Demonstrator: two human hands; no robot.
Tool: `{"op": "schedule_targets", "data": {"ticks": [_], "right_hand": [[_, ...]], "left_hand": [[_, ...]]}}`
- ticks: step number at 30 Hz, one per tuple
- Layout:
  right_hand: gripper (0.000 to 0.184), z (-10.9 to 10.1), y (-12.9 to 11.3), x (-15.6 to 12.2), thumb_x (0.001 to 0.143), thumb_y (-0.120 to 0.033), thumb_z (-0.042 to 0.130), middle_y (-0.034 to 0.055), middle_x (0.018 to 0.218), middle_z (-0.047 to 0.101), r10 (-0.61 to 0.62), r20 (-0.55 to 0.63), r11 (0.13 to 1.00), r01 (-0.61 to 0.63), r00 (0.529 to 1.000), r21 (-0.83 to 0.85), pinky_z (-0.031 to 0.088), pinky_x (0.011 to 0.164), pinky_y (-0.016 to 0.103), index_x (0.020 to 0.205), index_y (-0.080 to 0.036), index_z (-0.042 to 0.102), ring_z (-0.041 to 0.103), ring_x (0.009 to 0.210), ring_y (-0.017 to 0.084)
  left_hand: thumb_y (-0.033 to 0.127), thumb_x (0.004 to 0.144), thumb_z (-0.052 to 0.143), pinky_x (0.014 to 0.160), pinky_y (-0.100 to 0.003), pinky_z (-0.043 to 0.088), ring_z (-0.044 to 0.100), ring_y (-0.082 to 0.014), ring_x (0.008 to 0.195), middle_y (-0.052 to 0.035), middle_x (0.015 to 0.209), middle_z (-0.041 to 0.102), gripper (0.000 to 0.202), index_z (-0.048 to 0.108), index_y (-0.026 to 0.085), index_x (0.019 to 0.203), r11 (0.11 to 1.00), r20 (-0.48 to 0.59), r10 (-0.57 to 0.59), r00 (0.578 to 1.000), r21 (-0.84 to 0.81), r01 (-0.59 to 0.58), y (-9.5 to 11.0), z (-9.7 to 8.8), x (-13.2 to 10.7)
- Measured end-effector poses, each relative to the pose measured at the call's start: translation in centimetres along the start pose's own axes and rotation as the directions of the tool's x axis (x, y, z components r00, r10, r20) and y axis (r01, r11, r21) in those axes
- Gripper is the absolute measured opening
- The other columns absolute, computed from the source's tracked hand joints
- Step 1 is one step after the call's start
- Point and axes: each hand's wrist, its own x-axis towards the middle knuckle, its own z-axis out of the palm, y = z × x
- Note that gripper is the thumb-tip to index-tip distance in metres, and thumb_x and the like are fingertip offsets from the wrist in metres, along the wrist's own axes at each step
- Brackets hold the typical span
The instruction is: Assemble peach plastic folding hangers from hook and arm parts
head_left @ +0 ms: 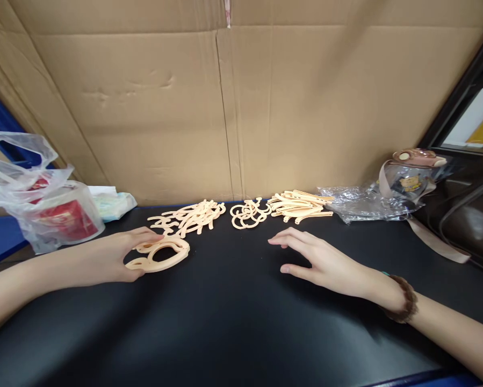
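Observation:
My left hand point(120, 255) has its thumb and fingers around the left end of a peach-coloured folded plastic hanger point(172, 263), which rests on or just over the black table top point(225, 322). The hanger has a large round opening and a smaller loop near my fingers. My right hand point(305, 258) hovers over the table, fingers apart and holding nothing. Behind the hanger is a pile of curved peach plastic arms point(201, 215). Farther right lie a small heap of hook-shaped pieces point(249, 214) and a pile of straight, slim bars point(300, 205), the latter beyond my right fingertips.
A cardboard wall point(144, 107) rises behind the table. At the left stand a plastic bag point(43, 204) with red contents and a soft pack point(114, 204). At the right are crumpled clear plastic point(358, 205) and a strapped clear bottle point(406, 180).

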Motion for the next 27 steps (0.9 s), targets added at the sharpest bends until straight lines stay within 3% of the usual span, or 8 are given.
{"op": "schedule_targets", "data": {"ticks": [3,8,10,15,27], "right_hand": [[0.039,0.0,0.0,0.0,0.094,-0.038,0.05,0.0052,0.129,0.051,-0.008,0.002,1.0,0.008,1.0,-0.01,0.045,0.096,0.039,0.131,-0.029,0.046,0.052,0.112,0.023],[0.038,-0.1,0.0,-0.1,0.094,-0.037,0.05,0.005,0.13,0.05,-0.019,0.019,0.999,0.02,1.0,-0.034,0.044,0.098,0.037,0.131,-0.028,0.047,0.052,0.114,0.022],[0.038,0.0,0.0,-0.1,0.094,-0.037,0.05,0.005,0.13,0.05,-0.021,0.026,0.999,0.022,0.999,-0.04,0.044,0.097,0.037,0.131,-0.028,0.046,0.052,0.113,0.022],[0.039,0.0,0.1,-0.1,0.094,-0.037,0.05,0.0051,0.13,0.049,-0.028,0.037,0.998,0.03,0.999,-0.058,0.044,0.097,0.038,0.131,-0.027,0.046,0.053,0.112,0.021],[0.038,-0.1,-0.1,-0.2,0.094,-0.036,0.05,0.0047,0.13,0.05,-0.021,0.054,0.997,0.025,0.998,-0.073,0.046,0.095,0.038,0.131,-0.027,0.048,0.054,0.109,0.021]], "left_hand": [[0.009,0.071,0.035,0.089,-0.033,0.048,0.063,-0.0177,0.102,0.0033,0.115,0.065,0.051,0.057,0.022,0.115,1.0,-0.066,-0.004,0.998,0.024,0.006,-0.2,0.7,-0.1],[0.009,0.071,0.033,0.087,-0.031,0.048,0.063,-0.0176,0.101,0.0038,0.113,0.066,0.051,0.058,0.021,0.115,0.999,-0.079,-0.032,0.996,0.025,0.034,0.0,0.7,-0.1],[0.011,0.072,0.033,0.087,-0.03,0.047,0.063,-0.0177,0.101,0.0037,0.113,0.066,0.052,0.058,0.02,0.117,0.997,-0.026,-0.071,0.997,-0.007,0.071,0.1,0.0,0.0],[0.024,0.065,0.046,0.091,-0.025,0.045,0.059,-0.0199,0.109,0.0009,0.124,0.061,0.064,0.051,0.02,0.128,0.983,0.267,-0.146,0.952,-0.067,0.17,0.5,-1.7,0.7],[0.022,0.06,0.045,0.101,-0.029,0.039,0.051,-0.0222,0.12,-0.0038,0.132,0.053,0.071,0.047,0.017,0.131,0.983,0.29,-0.162,0.943,-0.037,0.181,0.7,-1.7,1.3]]}}
